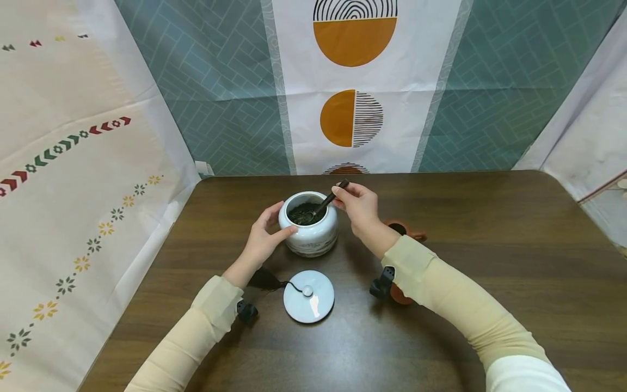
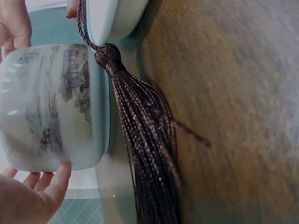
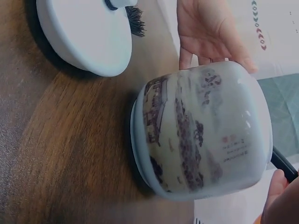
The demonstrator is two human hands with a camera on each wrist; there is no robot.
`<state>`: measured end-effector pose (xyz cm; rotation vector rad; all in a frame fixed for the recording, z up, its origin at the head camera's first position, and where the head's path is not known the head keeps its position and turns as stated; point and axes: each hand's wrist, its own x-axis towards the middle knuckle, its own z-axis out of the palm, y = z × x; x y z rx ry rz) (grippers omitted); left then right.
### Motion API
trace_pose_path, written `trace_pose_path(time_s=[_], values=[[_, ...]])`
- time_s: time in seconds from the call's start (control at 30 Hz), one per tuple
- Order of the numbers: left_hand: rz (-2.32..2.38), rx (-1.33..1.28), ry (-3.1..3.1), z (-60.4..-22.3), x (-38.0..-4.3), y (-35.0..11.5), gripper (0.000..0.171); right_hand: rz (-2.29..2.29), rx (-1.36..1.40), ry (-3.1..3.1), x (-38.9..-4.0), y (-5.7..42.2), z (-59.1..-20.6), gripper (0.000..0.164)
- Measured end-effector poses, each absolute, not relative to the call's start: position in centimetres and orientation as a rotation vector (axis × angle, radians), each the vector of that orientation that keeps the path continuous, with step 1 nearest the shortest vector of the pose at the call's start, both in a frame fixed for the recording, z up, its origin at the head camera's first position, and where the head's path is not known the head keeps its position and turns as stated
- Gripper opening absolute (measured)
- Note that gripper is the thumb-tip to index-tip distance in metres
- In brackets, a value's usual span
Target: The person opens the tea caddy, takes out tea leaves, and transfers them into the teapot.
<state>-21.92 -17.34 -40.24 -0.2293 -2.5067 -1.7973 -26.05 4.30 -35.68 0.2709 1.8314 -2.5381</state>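
A white porcelain jar (image 1: 312, 239) with a painted landscape stands upright on the table, its mouth uncovered. Dark, loose tea leaves (image 1: 300, 211) fill part of it. My left hand (image 1: 263, 235) steadies the jar from the left, thumb at the near rim and fingers round its side. On the other side, my right hand (image 1: 360, 209) pinches the dark handle of a spoon (image 1: 329, 202), which slants down into the jar with its bowl at the leaves. The jar's pale lid (image 1: 313, 309) lies nearer to me, and a dark brown tassel (image 2: 142, 126) is tied to its knob.
Beneath my right forearm, partly hidden, are a reddish-brown clay vessel (image 1: 398, 226) with a dark opening and another reddish-brown piece (image 1: 400, 296). The brown wooden table (image 1: 509, 234) reaches back to a patterned cloth (image 1: 235, 109). Another cloth (image 1: 83, 218) hangs along the left side.
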Motion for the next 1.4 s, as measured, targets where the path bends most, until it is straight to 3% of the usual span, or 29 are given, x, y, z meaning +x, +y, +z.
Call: trace_pose_path(time_s=[0.3,0.57,1.4], values=[[-1.793,-0.228,-2.51,-40.2,-21.9,-17.4,0.065,-2.63,0.322,1.739,-26.0,4.4,-35.7,0.007],[-1.801,-0.232,-2.501,-40.1,-21.8,-17.3,0.065,-2.632,0.286,1.782,-25.8,4.6,-35.5,0.02],[-1.819,-0.237,-2.485,-40.3,-21.9,-17.4,0.065,-2.662,0.097,1.944,-25.3,5.3,-34.4,0.032]])
